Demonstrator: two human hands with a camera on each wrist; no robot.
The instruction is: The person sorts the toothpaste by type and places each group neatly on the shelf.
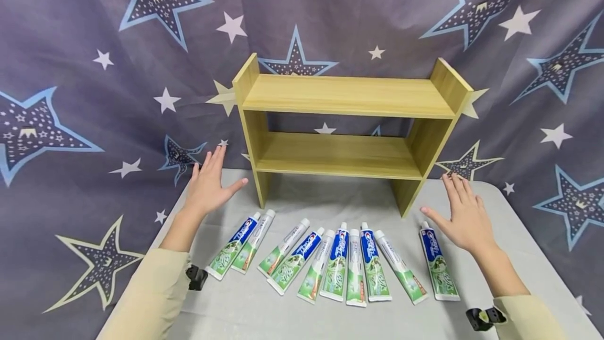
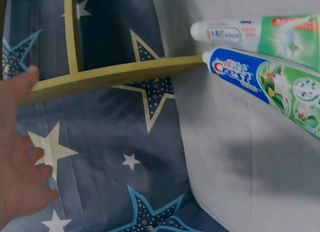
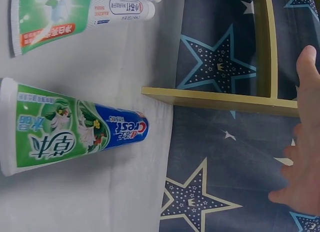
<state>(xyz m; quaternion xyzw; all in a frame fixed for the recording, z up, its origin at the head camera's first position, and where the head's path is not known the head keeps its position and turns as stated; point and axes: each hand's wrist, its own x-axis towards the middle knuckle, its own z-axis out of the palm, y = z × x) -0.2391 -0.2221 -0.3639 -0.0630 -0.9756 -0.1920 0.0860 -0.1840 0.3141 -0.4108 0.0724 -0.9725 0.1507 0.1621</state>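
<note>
My left hand (image 1: 207,185) is spread with straight fingers over the table's left side, holding nothing. It is near the left end of a row of toothpaste tubes, above a blue-and-green Crest tube (image 1: 233,248) and a white-and-green tube (image 1: 255,242). My right hand (image 1: 464,216), fingers extended and grasping nothing, hovers just above a separate Crest tube (image 3: 75,127) at the row's right end. Several more tubes, blue-capped design and white design mixed, lie fanned between the hands, such as the white-and-green tube (image 1: 401,266) nearest that separate one.
A two-tier wooden shelf (image 1: 340,153) stands at the back of the table, both boards bare. Its side panels (image 1: 257,130) reach down to the grey tabletop (image 1: 264,314). Behind it hangs a dark curtain (image 1: 311,9) patterned with stars.
</note>
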